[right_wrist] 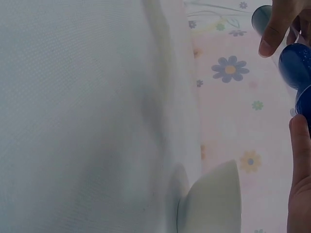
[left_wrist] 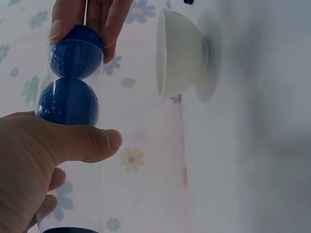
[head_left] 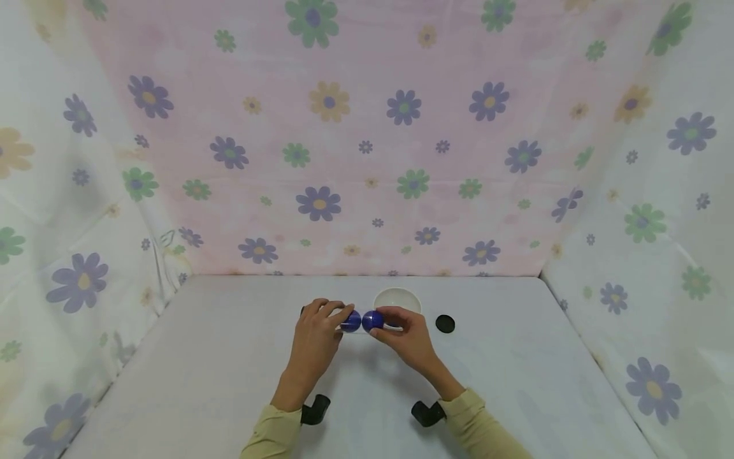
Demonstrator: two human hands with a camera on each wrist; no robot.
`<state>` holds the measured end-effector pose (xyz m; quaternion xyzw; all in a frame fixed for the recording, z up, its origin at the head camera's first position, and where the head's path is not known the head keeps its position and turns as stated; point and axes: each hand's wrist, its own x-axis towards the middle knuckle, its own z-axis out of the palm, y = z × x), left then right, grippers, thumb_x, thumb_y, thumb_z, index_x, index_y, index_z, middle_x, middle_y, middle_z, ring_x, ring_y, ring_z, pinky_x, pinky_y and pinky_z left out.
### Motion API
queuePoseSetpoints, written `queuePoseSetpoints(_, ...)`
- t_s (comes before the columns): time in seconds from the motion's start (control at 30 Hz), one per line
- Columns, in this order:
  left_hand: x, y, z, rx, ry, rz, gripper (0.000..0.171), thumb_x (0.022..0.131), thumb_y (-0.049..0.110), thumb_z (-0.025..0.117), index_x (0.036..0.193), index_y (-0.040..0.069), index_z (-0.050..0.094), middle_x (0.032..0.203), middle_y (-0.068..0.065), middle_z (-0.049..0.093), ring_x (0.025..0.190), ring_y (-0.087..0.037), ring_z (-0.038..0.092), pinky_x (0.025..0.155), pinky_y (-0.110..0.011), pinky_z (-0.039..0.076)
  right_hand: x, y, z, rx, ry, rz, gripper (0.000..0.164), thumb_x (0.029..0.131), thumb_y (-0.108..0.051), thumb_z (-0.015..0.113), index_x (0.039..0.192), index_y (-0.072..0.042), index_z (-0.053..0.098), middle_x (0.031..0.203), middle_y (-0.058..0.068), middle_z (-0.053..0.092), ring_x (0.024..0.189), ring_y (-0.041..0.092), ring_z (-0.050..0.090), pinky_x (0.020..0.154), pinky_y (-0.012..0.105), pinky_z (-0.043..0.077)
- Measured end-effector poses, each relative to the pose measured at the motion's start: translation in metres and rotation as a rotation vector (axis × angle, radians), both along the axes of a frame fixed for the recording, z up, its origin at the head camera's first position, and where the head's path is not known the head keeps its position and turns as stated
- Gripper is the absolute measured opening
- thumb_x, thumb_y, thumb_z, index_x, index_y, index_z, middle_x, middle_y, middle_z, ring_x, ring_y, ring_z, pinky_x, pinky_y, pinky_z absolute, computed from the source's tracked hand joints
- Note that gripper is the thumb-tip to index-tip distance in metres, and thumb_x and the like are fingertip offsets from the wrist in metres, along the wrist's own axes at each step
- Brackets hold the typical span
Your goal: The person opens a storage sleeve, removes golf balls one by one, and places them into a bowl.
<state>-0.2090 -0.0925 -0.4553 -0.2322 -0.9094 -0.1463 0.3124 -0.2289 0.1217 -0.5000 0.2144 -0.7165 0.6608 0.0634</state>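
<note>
My left hand (head_left: 314, 335) grips a clear tube (left_wrist: 80, 194), its thumb laid across the wall. Inside the tube is a blue dimpled golf ball (left_wrist: 68, 103). A second blue golf ball (left_wrist: 76, 59) sits at the tube's mouth, touching the first and partly within the rim. The fingertips of my right hand (head_left: 410, 335) pinch that second ball from its outer side. At the tube's far end a dark blue edge (left_wrist: 70, 230) shows. The tube is held tilted above the table, hard to make out in the head view.
A white bowl (head_left: 397, 297) stands on the white table (head_left: 218, 370) just behind my right hand. To its right lies a black round disc (head_left: 445, 324). Flowered cloth walls (head_left: 367, 127) enclose the table at the back and both sides.
</note>
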Motion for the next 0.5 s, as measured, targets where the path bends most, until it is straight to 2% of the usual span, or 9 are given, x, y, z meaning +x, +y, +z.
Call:
queuePoseSetpoints(0.2, 0.0, -0.001, -0.001, 0.044, -0.03, -0.005, 0.058, 0.062, -0.003, 0.094, 0.116, 0.014, 0.078, 0.11, -0.006, 0.074, 0.105, -0.029, 0.063, 0.096, -0.049, 0.053, 0.002, 0.005, 0.002, 0.017, -0.029, -0.011, 0.047, 0.084, 0.0, 0.081, 0.126, 0.008, 0.064, 0.124, 0.02, 0.068, 0.109, 0.028, 0.069, 0.087, 0.032, 0.06)
queuePoseSetpoints(0.33, -0.001, -0.001, -0.005, 0.075, -0.054, -0.014, 0.059, 0.062, -0.004, 0.094, 0.116, 0.012, 0.078, 0.109, -0.007, 0.075, 0.104, -0.03, 0.064, 0.096, -0.049, 0.054, 0.003, 0.008, 0.001, 0.014, -0.004, -0.001, 0.047, 0.084, 0.003, 0.08, 0.127, 0.009, 0.062, 0.123, 0.021, 0.066, 0.107, 0.022, 0.068, 0.087, 0.031, 0.06)
queuePoseSetpoints(0.5, 0.001, 0.001, -0.014, 0.146, -0.136, -0.003, 0.057, 0.065, 0.002, 0.095, 0.119, 0.01, 0.077, 0.111, -0.009, 0.074, 0.105, -0.029, 0.066, 0.093, -0.045, 0.057, 0.005, 0.01, 0.002, 0.001, -0.006, 0.0, 0.044, 0.083, 0.005, 0.079, 0.124, 0.007, 0.065, 0.122, 0.022, 0.066, 0.103, 0.015, 0.067, 0.086, 0.031, 0.06)
